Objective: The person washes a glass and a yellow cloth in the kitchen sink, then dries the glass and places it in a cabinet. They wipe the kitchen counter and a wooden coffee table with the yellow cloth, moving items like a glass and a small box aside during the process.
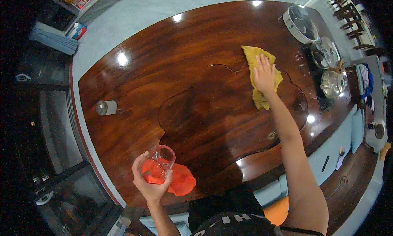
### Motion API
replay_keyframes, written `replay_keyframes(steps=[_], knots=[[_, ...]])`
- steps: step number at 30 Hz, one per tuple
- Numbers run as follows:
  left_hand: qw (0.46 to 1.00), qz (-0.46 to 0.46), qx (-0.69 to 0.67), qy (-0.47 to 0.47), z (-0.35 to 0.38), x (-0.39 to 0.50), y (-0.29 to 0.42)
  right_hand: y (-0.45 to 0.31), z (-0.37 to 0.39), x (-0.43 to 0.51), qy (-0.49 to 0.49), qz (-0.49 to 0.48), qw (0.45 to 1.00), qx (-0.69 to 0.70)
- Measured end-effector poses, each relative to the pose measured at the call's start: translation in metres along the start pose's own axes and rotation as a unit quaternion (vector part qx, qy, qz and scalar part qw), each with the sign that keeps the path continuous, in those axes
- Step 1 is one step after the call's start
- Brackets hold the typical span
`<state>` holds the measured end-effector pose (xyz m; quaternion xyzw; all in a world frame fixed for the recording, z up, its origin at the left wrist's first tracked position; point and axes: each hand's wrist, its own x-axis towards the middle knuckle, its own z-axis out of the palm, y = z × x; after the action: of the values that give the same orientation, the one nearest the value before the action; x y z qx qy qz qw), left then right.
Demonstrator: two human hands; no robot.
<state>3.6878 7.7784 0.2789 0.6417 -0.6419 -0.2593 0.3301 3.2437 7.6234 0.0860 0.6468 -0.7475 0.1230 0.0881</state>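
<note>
My left hand is closed around a clear drinking glass, tilted with its round rim towards the upper right. Beneath the glass lies a bright red-orange cloth, crumpled on the near side of the polished wooden table; part of it shows through the glass. My right hand rests flat on a yellow cloth, palm down with the fingers a little apart. That cloth is spread on the tabletop, its middle covered by the hand.
A small lidded jar lies at the left. On the right stand a round white-rimmed container, a glass teapot and other glassware. A round drain sits in the carved recess. A pale blue cushioned bench borders the near right edge.
</note>
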Motion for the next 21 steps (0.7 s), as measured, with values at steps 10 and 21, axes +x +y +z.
replay_keyframes(steps=[10,21], knots=[[0.999,-0.016,0.010,-0.026,0.025,0.003,0.018,0.009,-0.011,-0.004,0.034,-0.006,0.999,-0.025],[1.000,0.001,-0.019,-0.011,0.030,0.000,0.028,-0.052,-0.019,-0.035,-0.053,-0.253,0.929,0.265]])
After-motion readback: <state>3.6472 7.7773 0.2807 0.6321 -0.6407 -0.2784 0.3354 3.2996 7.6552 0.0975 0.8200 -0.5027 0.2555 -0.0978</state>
